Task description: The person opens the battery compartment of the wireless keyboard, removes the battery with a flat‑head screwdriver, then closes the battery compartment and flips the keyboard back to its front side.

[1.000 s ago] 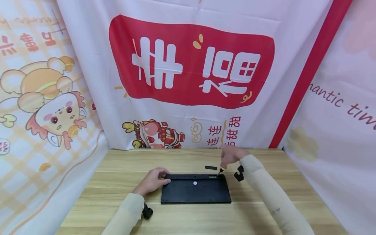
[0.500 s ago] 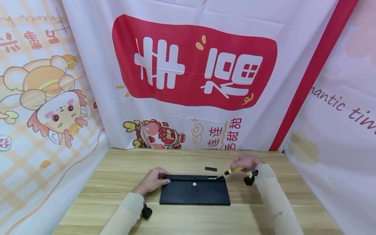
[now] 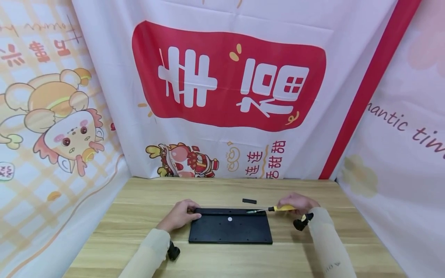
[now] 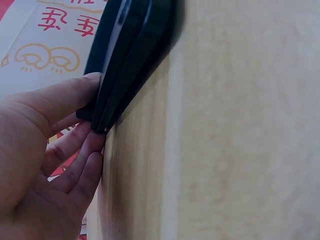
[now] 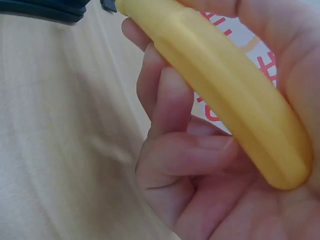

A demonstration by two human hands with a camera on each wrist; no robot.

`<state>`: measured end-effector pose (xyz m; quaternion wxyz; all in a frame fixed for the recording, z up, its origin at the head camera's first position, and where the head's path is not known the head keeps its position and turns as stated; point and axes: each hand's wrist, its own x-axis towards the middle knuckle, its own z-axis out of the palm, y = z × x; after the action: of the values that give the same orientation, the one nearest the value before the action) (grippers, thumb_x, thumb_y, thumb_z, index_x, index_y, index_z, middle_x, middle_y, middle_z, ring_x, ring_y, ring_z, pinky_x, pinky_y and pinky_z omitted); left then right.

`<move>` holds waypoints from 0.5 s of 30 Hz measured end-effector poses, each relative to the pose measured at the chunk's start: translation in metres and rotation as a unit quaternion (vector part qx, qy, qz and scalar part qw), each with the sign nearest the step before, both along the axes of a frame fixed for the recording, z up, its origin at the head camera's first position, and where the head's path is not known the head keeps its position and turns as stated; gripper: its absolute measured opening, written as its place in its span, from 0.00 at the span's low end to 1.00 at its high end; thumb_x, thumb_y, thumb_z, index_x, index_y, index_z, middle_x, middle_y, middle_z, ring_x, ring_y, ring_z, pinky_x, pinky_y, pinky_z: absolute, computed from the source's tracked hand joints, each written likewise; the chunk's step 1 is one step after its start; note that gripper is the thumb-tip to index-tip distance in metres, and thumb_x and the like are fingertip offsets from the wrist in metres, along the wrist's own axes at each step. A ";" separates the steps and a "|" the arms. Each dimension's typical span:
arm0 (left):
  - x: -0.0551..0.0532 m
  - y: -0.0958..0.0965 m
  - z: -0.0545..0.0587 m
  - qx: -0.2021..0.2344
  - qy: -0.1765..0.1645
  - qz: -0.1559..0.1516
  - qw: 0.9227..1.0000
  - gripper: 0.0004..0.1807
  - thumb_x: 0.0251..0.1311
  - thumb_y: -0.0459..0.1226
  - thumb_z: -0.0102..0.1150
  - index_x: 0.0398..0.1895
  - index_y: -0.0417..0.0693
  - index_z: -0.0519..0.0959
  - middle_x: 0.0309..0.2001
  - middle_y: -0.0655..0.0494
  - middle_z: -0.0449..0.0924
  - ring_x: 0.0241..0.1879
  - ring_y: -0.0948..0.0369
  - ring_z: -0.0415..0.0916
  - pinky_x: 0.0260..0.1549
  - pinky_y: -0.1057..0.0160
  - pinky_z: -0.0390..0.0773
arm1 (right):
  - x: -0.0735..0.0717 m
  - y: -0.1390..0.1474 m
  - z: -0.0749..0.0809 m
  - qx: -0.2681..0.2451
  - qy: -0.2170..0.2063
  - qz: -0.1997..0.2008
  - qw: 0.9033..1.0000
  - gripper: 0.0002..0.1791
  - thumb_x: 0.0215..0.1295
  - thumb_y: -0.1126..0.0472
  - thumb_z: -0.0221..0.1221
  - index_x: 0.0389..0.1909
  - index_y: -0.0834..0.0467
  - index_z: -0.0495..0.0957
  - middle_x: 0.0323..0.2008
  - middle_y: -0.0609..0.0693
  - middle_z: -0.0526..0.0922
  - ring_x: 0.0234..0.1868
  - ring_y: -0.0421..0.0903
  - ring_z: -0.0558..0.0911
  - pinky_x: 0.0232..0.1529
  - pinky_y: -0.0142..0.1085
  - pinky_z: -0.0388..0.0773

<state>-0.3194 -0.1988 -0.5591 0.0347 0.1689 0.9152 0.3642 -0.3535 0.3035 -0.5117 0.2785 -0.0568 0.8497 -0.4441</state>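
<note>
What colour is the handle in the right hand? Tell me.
Yellow; the handle shows best in the right wrist view.

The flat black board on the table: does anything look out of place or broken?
A small black strip lies loose beyond the board, near the slot at the tip of the yellow screwdriver; it may be that slot's missing cover. I see no obvious damage.
</note>
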 end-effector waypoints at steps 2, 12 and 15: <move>0.000 0.000 0.000 -0.003 0.002 0.002 1.000 0.12 0.66 0.43 0.73 0.50 0.55 0.89 0.48 0.58 0.85 0.48 0.61 0.80 0.54 0.50 0.83 | 0.002 0.000 -0.003 0.004 -0.004 -0.010 1.000 0.17 0.65 0.48 0.65 0.35 0.60 0.84 0.23 0.46 0.78 0.19 0.38 0.69 0.20 0.28 0.67; 0.000 0.001 -0.003 0.003 0.002 0.000 1.000 0.12 0.66 0.43 0.73 0.51 0.55 0.88 0.49 0.59 0.85 0.49 0.60 0.81 0.54 0.50 0.83 | 0.008 0.002 -0.007 -0.004 -0.002 -0.020 1.000 0.18 0.67 0.46 0.65 0.35 0.59 0.85 0.27 0.47 0.80 0.25 0.40 0.73 0.25 0.29 0.69; -0.001 0.001 -0.002 0.001 0.000 0.010 1.000 0.12 0.66 0.43 0.73 0.51 0.56 0.88 0.49 0.59 0.85 0.49 0.61 0.81 0.54 0.51 0.83 | 0.008 0.000 -0.001 -0.006 0.015 -0.011 1.000 0.17 0.68 0.47 0.66 0.32 0.58 0.85 0.29 0.47 0.79 0.30 0.43 0.73 0.29 0.31 0.69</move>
<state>-0.3202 -0.1977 -0.5613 0.0310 0.1594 0.9166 0.3653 -0.3459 0.3040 -0.5130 0.2604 -0.0554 0.8514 -0.4519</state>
